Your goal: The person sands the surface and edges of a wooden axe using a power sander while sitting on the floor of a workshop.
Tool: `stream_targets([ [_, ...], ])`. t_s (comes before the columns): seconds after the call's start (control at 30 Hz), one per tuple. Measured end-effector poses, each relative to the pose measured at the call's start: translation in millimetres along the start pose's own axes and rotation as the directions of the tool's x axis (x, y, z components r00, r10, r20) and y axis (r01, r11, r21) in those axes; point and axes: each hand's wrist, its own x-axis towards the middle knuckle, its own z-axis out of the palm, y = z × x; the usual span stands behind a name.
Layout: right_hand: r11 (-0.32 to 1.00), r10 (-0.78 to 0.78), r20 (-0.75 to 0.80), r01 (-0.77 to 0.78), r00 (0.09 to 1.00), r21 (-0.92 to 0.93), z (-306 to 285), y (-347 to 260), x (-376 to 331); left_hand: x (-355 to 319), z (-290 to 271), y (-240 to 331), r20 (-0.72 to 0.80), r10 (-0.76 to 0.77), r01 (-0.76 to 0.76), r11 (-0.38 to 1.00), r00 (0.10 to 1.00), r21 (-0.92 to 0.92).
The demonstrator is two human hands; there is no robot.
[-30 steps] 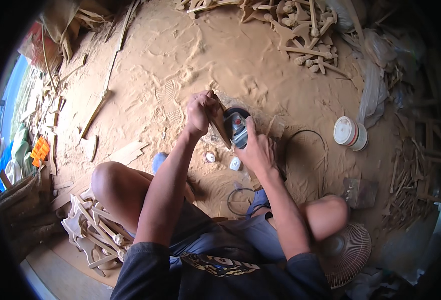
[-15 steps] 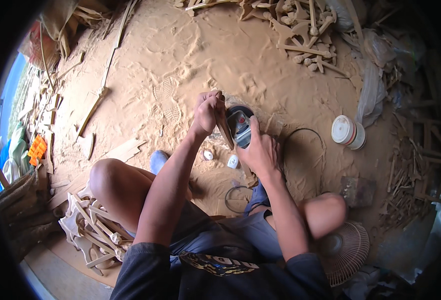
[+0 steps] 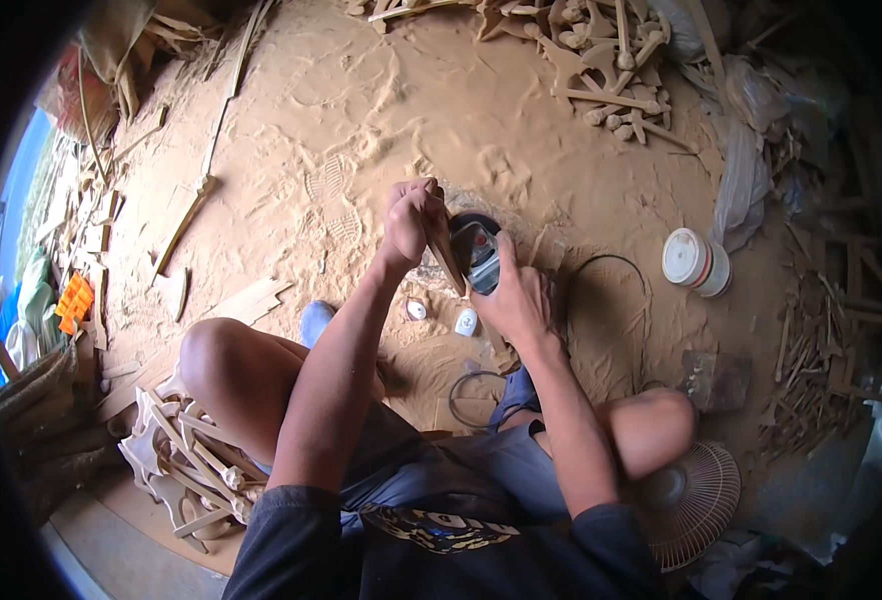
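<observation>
Near the middle of the frame, your left hand [image 3: 413, 218] was closed around a thin wooden piece [image 3: 448, 255], holding it on edge against the disc end of the angle grinder [image 3: 478, 252]. Your right hand [image 3: 517, 300] was wrapped over the grinder's body just below, pinning it to the sawdust-covered ground [image 3: 361, 110]. Your fingers [image 3: 431, 196] sat very close to the disc; if the piece had caught or been pulled through, they could have slid straight onto it. The grinder rested on loose dust rather than a firm base, so a kick might have twisted it out from under your palm. Its black cord [image 3: 611, 262] looped to the right and back down between your bare knees, where a shifting leg could have snagged it. The small white pot [image 3: 466, 322] lay just below your right hand, and the white tub [image 3: 696, 262] stood well apart at the right
</observation>
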Motion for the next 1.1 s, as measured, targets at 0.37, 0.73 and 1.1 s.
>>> stream_targets([
  [0.37, 0.975, 0.114, 0.101, -0.092, 0.988, -0.200, -15.8, 15.2, -70.8, 18.0, -22.8, -8.1, 0.009, 0.031, -0.031, 0.999, 0.999, -0.035],
  [0.73, 0.938, 0.348, -0.165, -0.342, 0.923, 0.062, -62.7, 51.3, -85.0, 2.7, -6.4, -2.0, -0.712, 0.204, -0.238, 0.970, 0.672, 0.053],
  [1.1, 0.754, 0.270, -0.193, -0.083, 0.943, 0.652, 48.2, 48.5, -21.3, -20.1, -7.1, -3.0, -0.622, 0.433, -0.316, 0.901, 0.652, 0.296],
])
